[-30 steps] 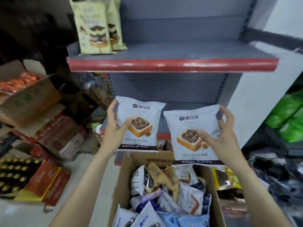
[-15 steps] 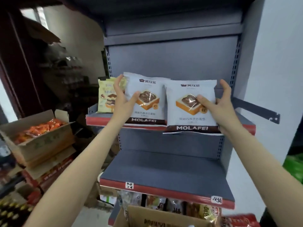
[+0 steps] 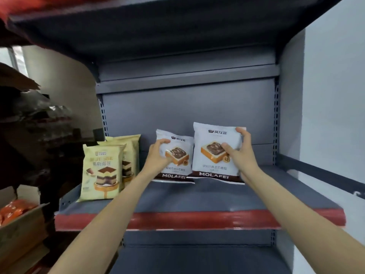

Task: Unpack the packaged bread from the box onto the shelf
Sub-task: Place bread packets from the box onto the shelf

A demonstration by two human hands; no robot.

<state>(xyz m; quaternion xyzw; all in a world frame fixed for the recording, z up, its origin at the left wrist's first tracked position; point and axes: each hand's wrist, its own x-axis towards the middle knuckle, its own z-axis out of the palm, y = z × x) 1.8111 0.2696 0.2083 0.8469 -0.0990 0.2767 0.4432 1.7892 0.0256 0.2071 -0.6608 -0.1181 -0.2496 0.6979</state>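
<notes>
White plastic bread packets are held upright on the grey metal shelf (image 3: 197, 196): the left packet (image 3: 177, 155) gripped by the left hand (image 3: 158, 155), the right packet (image 3: 215, 153) by the right hand (image 3: 237, 153). Bottom edges should be seated flat, side by side, before the grips are released.

Left arm: reaching toward 1 o'clock, forearm bare.
Left hand (image 3: 158, 157): curling fingers and thumb in a grip.
Right arm: stretching toward 11 o'clock.
Right hand (image 3: 240, 155): gripping, fingers on top, thumb in front.
</notes>
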